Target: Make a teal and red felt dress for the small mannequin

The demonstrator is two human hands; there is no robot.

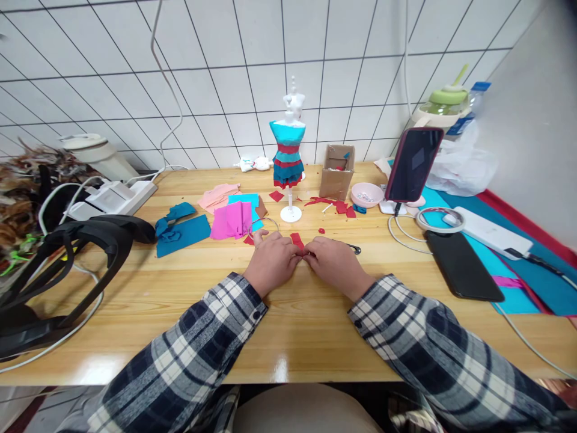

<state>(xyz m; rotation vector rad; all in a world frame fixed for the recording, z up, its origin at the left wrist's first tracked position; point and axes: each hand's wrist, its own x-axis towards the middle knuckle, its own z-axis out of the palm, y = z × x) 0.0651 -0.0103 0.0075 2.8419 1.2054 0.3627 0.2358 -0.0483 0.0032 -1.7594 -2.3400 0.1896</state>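
My left hand (pixel 272 260) and my right hand (pixel 334 262) rest on the wooden table (pixel 288 337), fingertips meeting. Both pinch a small piece of red fabric (pixel 298 241) between them. Black scissors (pixel 354 247) lie just behind my right hand. Behind the hands stands a small white mannequin (pixel 289 150) on a stand, wearing a dress of teal and red layers. Folded pink, magenta and teal fabric pieces (pixel 232 213) lie to its left.
A cardboard box (pixel 337 171), a pink bowl (pixel 366 194), red scraps, a phone on a stand (pixel 413 163), a dark tablet (pixel 463 264) and a white power bank (pixel 489 231) sit right. Black headgear (pixel 67 252), a power strip (pixel 112 198) and cables lie left.
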